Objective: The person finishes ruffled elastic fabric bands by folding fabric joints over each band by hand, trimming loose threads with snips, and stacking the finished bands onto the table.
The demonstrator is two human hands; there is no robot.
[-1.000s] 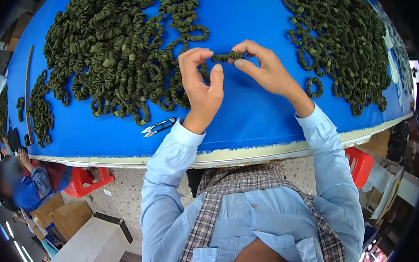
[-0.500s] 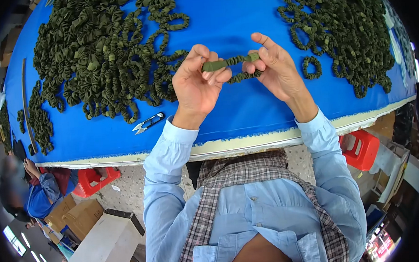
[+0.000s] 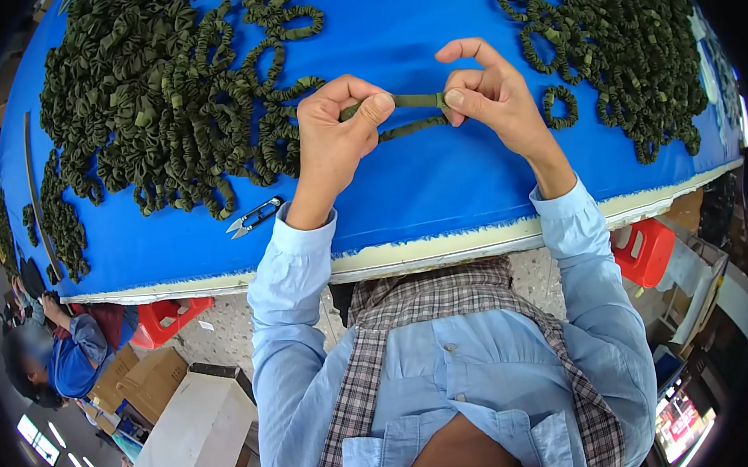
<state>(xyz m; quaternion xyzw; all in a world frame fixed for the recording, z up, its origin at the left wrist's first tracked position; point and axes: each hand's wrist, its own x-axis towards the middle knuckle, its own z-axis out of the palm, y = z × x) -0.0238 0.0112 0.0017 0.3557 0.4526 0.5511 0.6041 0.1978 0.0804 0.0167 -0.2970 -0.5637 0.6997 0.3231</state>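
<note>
A dark green scrunchie (image 3: 417, 101) is stretched between my two hands above the blue table covering. My left hand (image 3: 340, 133) pinches one end, thumb pressed over the fabric. My right hand (image 3: 490, 98) grips the other end between thumb and fingers, with the index finger raised and curved. The upper strand is pulled flat and taut, and the lower strand also runs nearly straight. Beside my left wrist lies a pair of thread snips (image 3: 255, 217). One loose scrunchie (image 3: 560, 107) rests to the right of my right hand.
A large heap of green scrunchies (image 3: 139, 102) covers the table's left side, and another pile (image 3: 637, 55) spreads over the right. Red stools (image 3: 645, 253) stand below the table edge. At the left, a person in blue (image 3: 86, 358) sits near cardboard boxes (image 3: 153, 375).
My hands have drawn apart slightly, stretching the scrunchie from gathered to nearly smooth. My left thumb has come down over the fabric. The view has shifted slightly.
</note>
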